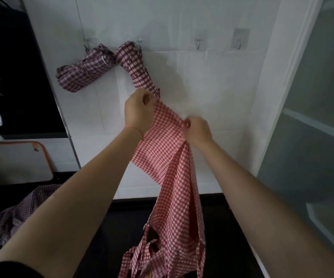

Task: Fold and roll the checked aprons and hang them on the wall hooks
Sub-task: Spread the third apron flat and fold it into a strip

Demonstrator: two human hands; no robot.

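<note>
I hold a red-and-white checked apron (168,149) up in front of the white tiled wall. My left hand (139,112) pinches its upper edge on the left. My right hand (198,130) pinches the same edge on the right. The rest of the cloth hangs down to the dark counter, its ties bunched at the bottom. Two rolled aprons hang on the wall: a purple checked one (84,70) on the left hook and a dark red checked one (136,67) beside it.
Two bare metal hooks (198,44) (239,42) are on the wall to the right. Another purple checked apron (21,211) lies crumpled on the dark counter (122,227) at lower left. A frosted glass cabinet door (312,127) stands at right. A tray (15,161) leans at left.
</note>
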